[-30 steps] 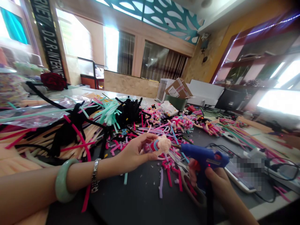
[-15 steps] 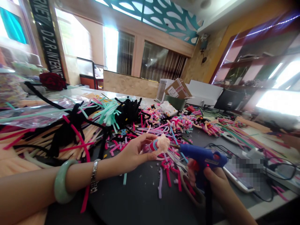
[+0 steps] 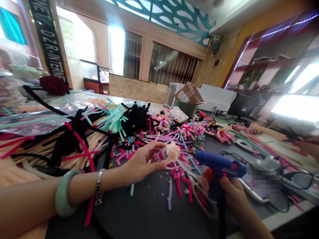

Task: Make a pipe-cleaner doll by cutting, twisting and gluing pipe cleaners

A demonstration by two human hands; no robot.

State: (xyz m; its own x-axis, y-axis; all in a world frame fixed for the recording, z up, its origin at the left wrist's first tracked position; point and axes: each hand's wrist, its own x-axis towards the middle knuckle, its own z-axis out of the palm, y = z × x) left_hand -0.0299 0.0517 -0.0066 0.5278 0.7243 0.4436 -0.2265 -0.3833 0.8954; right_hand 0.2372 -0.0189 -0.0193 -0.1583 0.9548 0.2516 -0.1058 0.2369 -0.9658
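Observation:
My left hand is closed round a small fuzzy pipe-cleaner figure, with a pale cream head and pink and blue bands below it. The fingers hide part of its body. In my right hand is a blue hot glue gun, gripped by its handle, a finger near the orange trigger and a small red light showing. Its nozzle points left at the figure's head, a short gap apart. Under the gun lie scissors with grey handles, partly hidden by the right hand.
Cut pink and purple pipe-cleaner pieces litter the dark tabletop. Bundles of mint, black and cream stems lie at the left. Finished-looking small figures are heaped behind. A phone-like device and cables lie right. Another person's hand shows at the far right.
The glue gun has moved a little to the right, widening the gap between its nozzle and the figure's head. My left hand holds the figure in nearly the same place.

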